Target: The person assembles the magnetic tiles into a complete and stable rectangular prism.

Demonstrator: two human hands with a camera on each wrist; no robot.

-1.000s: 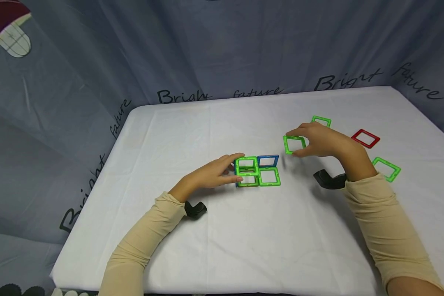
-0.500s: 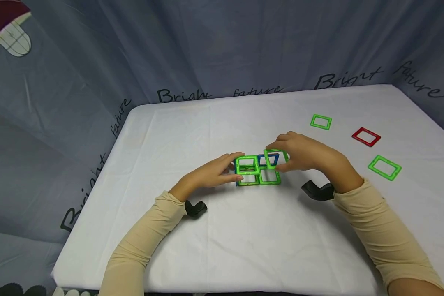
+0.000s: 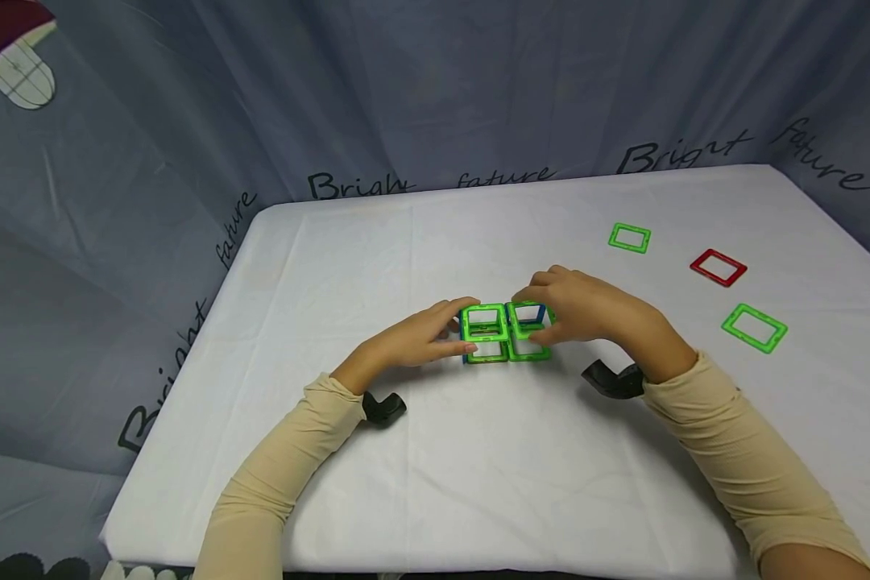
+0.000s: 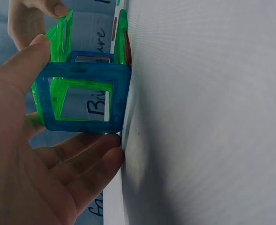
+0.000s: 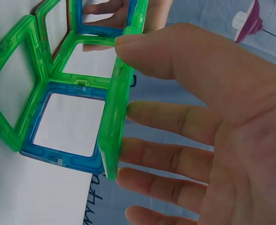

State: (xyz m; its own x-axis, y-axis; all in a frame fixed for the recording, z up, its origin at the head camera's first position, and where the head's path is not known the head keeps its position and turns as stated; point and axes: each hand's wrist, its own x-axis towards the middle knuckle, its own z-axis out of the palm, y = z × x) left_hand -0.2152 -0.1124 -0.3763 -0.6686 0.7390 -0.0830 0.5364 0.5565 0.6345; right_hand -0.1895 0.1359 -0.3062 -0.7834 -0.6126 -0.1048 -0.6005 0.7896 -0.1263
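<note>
My left hand point(image 3: 420, 337) grips the left side of a small structure of square magnetic tiles, thumb at the near edge and fingers behind. A blue tile point(image 4: 84, 125) forms the side facing that palm, and a green tile point(image 3: 484, 339) lies on top. My right hand point(image 3: 587, 304) pinches another green tile point(image 5: 116, 110) by opposite edges. This one lies level against the top of an upright blue tile point(image 5: 65, 161), beside the first top tile. A further green tile point(image 5: 9, 133) lies flat on the table at the structure's right. The right fingers partly hide the held tile in the head view.
Loose on the white table point(image 3: 406, 499) at the right are a green tile point(image 3: 613, 235), a red tile point(image 3: 709, 275) and another green tile point(image 3: 739, 328). A grey printed cloth point(image 3: 435, 97) hangs behind the table's far edge.
My right hand has carried the green tile leftward and lowered it onto the upright blue tile, beside the other top tile. The left hand has kept its grip in place.
</note>
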